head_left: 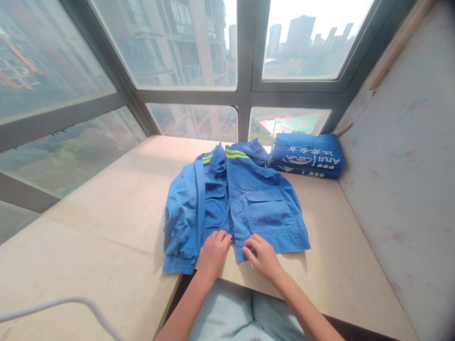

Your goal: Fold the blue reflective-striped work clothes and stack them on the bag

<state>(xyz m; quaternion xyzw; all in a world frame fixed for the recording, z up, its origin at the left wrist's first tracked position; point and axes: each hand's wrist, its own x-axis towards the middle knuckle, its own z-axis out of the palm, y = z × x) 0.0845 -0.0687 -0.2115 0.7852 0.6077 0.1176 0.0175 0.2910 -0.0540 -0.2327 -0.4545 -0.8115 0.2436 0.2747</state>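
A blue work jacket (270,208) with yellow-green stripes near its collar lies spread on the pale tabletop (106,199), its front facing up. The two front edges lie close together, and a flapped pocket shows on each side. The sleeve on the left lies along the jacket's side, its elastic cuff near the table's front edge. My left hand (214,251) has its fingers closed on the bottom hem left of the front opening. Just right of the opening, my right hand (259,253) pinches the hem at the front corner.
Folded blue garments (307,154) with white lettering are stacked at the back right, near the patterned wall (401,180). A white cable (76,299) curves across the front left. Framed windows (192,97) stand behind the table and to its left.
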